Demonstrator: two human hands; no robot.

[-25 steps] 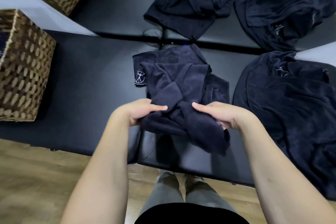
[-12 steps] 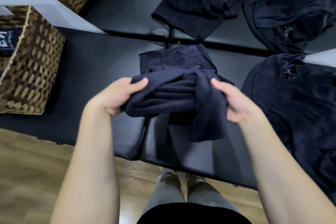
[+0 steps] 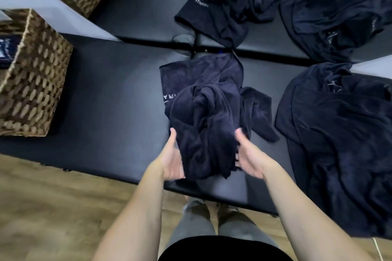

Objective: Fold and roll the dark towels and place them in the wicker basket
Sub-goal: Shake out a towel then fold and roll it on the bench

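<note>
At frame centre, the left hand (image 3: 172,160) and right hand (image 3: 249,158), fingers hidden beneath, cradle the bunched towel (image 3: 203,125); the basket (image 3: 36,82) sits far left, nearer the left hand.

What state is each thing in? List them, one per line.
Towel in hand: bunched, not yet folded.
Left hand: grips the towel's left side.
Right hand: holds its right side.
Nearer wicker basket: open, a dark towel inside.
Towel pile at right: crumpled, unfolded.
Far towels: crumpled, unfolded.
</note>
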